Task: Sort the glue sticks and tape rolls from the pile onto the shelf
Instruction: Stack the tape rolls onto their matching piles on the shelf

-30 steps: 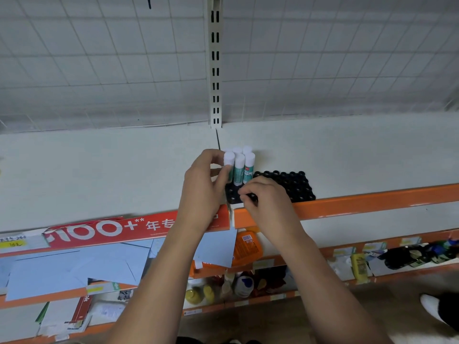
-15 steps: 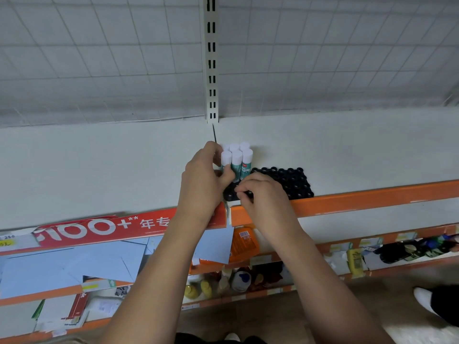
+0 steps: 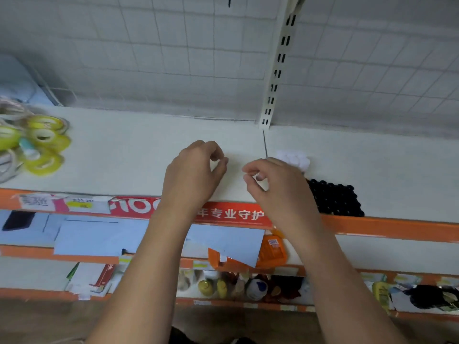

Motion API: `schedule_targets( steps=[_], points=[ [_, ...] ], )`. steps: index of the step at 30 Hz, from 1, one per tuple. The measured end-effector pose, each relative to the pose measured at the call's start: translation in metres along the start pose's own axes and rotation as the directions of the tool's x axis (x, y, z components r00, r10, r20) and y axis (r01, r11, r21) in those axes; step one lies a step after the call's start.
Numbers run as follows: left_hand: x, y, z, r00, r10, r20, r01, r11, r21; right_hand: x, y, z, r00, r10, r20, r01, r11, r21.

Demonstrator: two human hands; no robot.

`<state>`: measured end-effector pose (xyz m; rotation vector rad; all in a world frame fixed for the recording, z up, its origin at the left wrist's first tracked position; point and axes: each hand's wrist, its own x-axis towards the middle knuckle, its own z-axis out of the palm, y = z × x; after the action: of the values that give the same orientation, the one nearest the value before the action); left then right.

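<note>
My left hand [image 3: 196,175] and right hand [image 3: 275,189] hover loosely curled and empty over the shelf [image 3: 124,150]; about four yellow tape rolls [image 3: 42,142] are piled far left, edge-cropped, and the glue sticks [image 3: 294,158] are blurred, uncountable, half-hidden behind the right hand, by one black tray [image 3: 335,197].

Red banner [image 3: 233,214] on shelf edge [image 3: 397,228], printed "100" then "年专业守护" in white, price tags [image 3: 79,204] alongside blurred beyond reading

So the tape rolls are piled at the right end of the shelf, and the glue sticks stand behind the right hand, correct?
No: the head view shows the tape rolls piled at the left end of the shelf. The glue sticks do stand behind the right hand.
</note>
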<state>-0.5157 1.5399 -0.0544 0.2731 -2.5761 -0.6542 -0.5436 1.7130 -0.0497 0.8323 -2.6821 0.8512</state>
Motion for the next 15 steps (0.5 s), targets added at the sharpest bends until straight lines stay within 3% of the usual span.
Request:
schedule_targets(
  steps=[4, 9, 15],
  points=[
    [-0.013, -0.068, -0.049, 0.995, -0.074, 0.062, 0.067, 0.991, 0.116, 0.028, -0.06, 0.047, 0.99, -0.105, 0.089, 0.1, 0.993, 0.064],
    [-0.037, -0.156, -0.111, 0.985, -0.17, -0.004, 0.167, 0.965, 0.201, 0.059, -0.146, 0.118, 0.96, -0.205, 0.191, 0.186, 0.976, 0.115],
    [-0.04, -0.246, -0.178, 0.984, -0.177, -0.027, 0.178, 0.951, 0.252, 0.087, -0.242, 0.189, 0.933, -0.261, 0.247, 0.222, 0.959, 0.175]
  ],
)
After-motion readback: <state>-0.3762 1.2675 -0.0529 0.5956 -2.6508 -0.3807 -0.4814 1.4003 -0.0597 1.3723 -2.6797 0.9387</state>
